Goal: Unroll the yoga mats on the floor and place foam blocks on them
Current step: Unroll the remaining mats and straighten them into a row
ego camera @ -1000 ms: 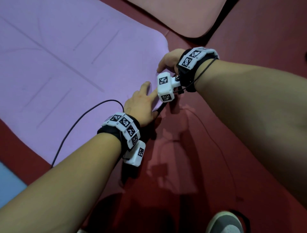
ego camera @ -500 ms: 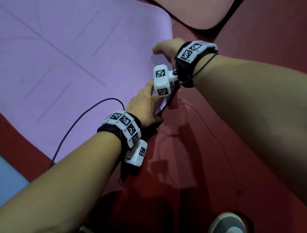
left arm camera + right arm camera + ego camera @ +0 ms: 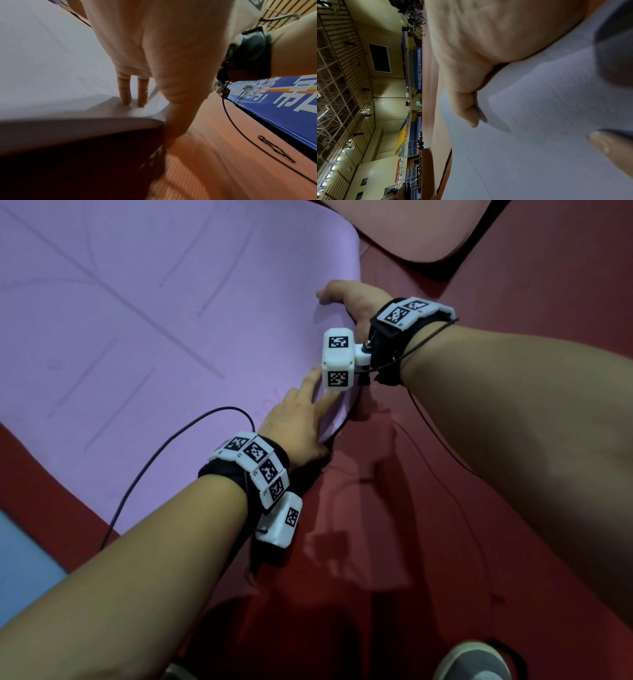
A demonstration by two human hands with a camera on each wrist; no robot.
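Both hands grip the lilac yoga mat's (image 3: pixel 144 313) lifted, curling edge: left hand (image 3: pixel 294 429), right hand (image 3: pixel 352 299)

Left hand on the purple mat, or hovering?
Touching. Left wrist view shows left hand fingertips pressed onto the purple mat at its raised edge.

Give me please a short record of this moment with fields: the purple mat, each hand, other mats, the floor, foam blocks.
purple mat: purple yoga mat lies unrolled on the floor, its near edge lifted off it
left hand: left hand holds the near corner of the mat edge, fingers straight on top, thumb below
right hand: right hand grips the same edge farther along, thumb on top
other mats: pink mat beyond; blue mat at lower left
floor: red floor
foam blocks: none in view
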